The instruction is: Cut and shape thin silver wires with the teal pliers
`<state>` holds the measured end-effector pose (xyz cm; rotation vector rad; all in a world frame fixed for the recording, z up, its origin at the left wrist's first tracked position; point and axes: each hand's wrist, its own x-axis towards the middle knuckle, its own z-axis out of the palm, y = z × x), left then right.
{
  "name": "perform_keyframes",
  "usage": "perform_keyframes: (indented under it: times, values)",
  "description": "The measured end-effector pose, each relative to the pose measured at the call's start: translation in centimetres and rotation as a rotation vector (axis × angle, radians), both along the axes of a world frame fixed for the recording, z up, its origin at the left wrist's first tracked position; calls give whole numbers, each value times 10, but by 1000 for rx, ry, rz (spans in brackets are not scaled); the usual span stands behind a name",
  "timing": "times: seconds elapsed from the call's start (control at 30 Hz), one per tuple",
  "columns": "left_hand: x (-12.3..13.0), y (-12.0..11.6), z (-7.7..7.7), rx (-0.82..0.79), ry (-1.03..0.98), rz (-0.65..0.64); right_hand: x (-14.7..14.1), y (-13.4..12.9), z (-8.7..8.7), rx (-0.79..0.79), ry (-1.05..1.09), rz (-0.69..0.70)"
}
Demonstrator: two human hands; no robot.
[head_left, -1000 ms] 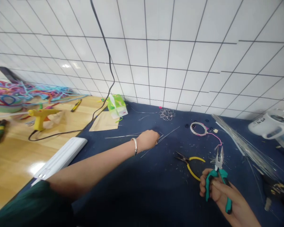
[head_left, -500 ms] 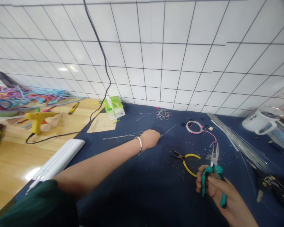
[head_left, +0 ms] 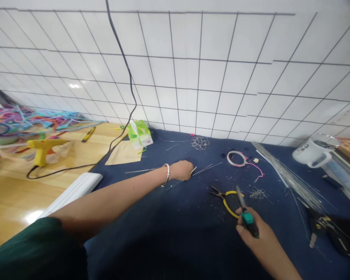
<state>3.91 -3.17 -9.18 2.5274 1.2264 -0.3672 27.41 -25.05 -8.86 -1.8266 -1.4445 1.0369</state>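
Observation:
My left hand (head_left: pixel 181 170), with a bangle at the wrist, is closed around thin metal wires (head_left: pixel 207 167) whose ends stick out on both sides of the fist. On the right, my right hand (head_left: pixel 259 226) grips pliers with teal-and-black handles (head_left: pixel 247 218), jaws pointing up and away; they are seen edge-on. Just left of them lie yellow-handled pliers (head_left: pixel 229 207), partly behind the held pair. Wire clippings (head_left: pixel 259 193) are scattered near the jaws. Beyond sits a wire ring (head_left: pixel 236 158) with a pink cord (head_left: pixel 256 166).
A wire tangle (head_left: pixel 200 142) and a tissue pack (head_left: pixel 140 134) lie near the tiled wall. At right are a long wire bundle (head_left: pixel 291 179), a white mug (head_left: pixel 309 151) and black-handled cutters (head_left: pixel 323 223). At left are a white power strip (head_left: pixel 76 190) and a yellow glue gun (head_left: pixel 41 151).
My right hand has turned the pliers from a flat-on view to edge-on and moved them left, over the yellow pliers' handle. My left hand stays closed on the wires.

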Motion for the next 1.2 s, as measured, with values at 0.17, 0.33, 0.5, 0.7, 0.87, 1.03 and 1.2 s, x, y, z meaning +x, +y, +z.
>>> perform_keyframes:
  times: [0.17,0.33,0.5,0.7,0.87,1.03,1.2]
  values:
    - [-22,-5,5,6,-208,7,-27,4,-7,201,-636,278]
    - [-54,-23,9,112,-487,74,-51,15,-14,297,-948,389]
    - [-88,-43,11,154,-832,139,-58,22,-9,429,-957,494]
    - [-103,-61,12,205,-930,155,-96,62,20,406,-624,524]
    - [-105,-70,7,282,-915,119,-158,110,41,522,-303,393]
    - [-112,-72,-2,385,-883,112,-191,129,40,696,-183,358]
    - [-117,-70,-7,311,-926,72,-190,131,36,711,-193,362]
